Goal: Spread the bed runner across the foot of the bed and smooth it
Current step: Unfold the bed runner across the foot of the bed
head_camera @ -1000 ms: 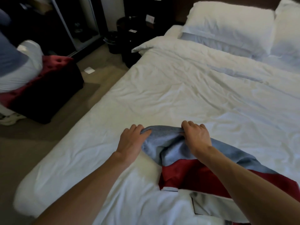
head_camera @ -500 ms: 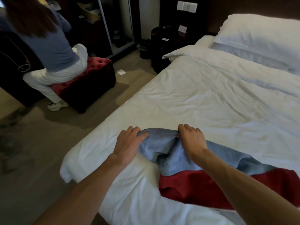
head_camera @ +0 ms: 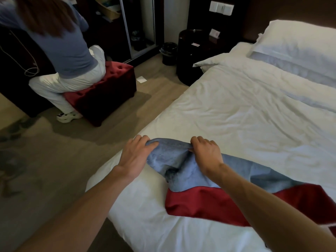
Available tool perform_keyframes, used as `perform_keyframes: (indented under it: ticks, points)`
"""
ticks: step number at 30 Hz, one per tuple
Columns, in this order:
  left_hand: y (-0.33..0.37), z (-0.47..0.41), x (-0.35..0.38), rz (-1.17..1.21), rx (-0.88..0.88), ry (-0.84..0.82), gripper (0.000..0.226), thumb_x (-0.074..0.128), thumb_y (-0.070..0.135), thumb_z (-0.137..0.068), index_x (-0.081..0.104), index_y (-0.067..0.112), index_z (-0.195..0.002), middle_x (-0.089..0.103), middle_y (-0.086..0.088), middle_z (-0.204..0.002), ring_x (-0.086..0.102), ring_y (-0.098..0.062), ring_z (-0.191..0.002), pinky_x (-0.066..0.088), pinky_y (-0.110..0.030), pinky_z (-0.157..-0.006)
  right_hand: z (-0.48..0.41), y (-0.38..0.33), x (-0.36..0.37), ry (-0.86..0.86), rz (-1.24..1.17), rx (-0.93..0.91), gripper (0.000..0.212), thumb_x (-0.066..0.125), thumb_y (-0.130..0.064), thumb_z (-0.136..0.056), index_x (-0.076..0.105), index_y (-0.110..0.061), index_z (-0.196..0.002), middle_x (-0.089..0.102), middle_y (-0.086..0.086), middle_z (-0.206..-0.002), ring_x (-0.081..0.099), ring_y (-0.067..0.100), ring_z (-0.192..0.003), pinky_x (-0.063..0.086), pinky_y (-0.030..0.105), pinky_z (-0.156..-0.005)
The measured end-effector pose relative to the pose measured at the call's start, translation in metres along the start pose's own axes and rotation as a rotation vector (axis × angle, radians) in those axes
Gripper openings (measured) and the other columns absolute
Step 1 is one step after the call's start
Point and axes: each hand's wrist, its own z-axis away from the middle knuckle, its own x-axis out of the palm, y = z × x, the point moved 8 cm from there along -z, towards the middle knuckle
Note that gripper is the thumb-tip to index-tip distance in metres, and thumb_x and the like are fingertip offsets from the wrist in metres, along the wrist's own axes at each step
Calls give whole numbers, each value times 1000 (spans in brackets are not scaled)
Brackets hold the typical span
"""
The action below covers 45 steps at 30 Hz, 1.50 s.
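The bed runner (head_camera: 209,197), grey-blue on one side and dark red on the other, lies bunched on the white duvet (head_camera: 245,115) near the foot of the bed, trailing off to the right. My left hand (head_camera: 135,154) pinches the runner's grey end at its left tip. My right hand (head_camera: 206,151) grips the same grey edge a little to the right. The fabric between my hands sags in a fold. My right forearm covers part of the runner.
A person (head_camera: 60,42) sits on a red tufted ottoman (head_camera: 109,91) left of the bed. A dark round nightstand (head_camera: 194,55) and a small black bin (head_camera: 169,52) stand by the bed's head. Pillows (head_camera: 300,44) lie top right. Carpeted floor runs along the bed's left side.
My view has swung left, bringing the seated person and ottoman into sight. Both hands keep their grip on the runner's grey end, carried toward the bed's left edge.
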Motion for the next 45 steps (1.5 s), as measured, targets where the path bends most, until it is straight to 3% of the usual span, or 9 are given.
perform_keyframes:
  ticks: [5, 9, 15, 36, 42, 45]
  points:
    - [-41, -12, -5, 36, 35, -1, 64, 80, -6, -49, 69, 12, -109, 63, -10, -83, 58, -31, -73, 43, -36, -59, -32, -28, -2, 3, 21, 15, 15, 42, -29, -100, 45, -15, -97, 56, 1, -92, 54, 23, -80, 36, 30, -71]
    - [-72, -32, -6, 10, 3, 14, 59, 69, 4, -73, 56, 20, -129, 60, -6, -103, 53, -27, -95, 36, -35, -73, -62, -40, -6, 22, 15, 25, 16, 41, -29, -101, 45, -14, -96, 56, 1, -91, 54, 23, -79, 37, 30, -71]
    - [-110, -71, 2, -84, -19, -40, 59, 55, 19, -88, 35, 32, -142, 49, 4, -119, 43, -17, -109, 31, -28, -84, -110, -45, -2, 34, -19, 21, 16, 42, -29, -100, 44, -15, -91, 55, 1, -88, 54, 23, -78, 37, 31, -71]
    - [-163, -264, 66, -152, 1, -144, 65, 62, 27, -83, 33, 30, -141, 48, 5, -120, 41, -17, -107, 28, -29, -86, -273, 19, 50, -1, -126, 108, 17, 45, -29, -99, 45, -14, -90, 56, 2, -87, 55, 25, -76, 35, 30, -65]
    - [-158, -319, 101, -83, 111, -120, 62, 64, 16, -81, 42, 25, -138, 53, 0, -114, 46, -22, -105, 30, -33, -85, -296, 56, 64, 25, -124, 216, 17, 45, -29, -98, 41, -17, -86, 52, -1, -83, 51, 22, -72, 32, 29, -65]
    - [-151, -342, 122, -82, 151, -114, 62, 58, 13, -83, 38, 27, -140, 51, 1, -116, 44, -21, -106, 29, -33, -86, -304, 76, 76, 17, -113, 265, 19, 44, -30, -98, 37, -20, -84, 50, -2, -82, 49, 20, -70, 32, 28, -66]
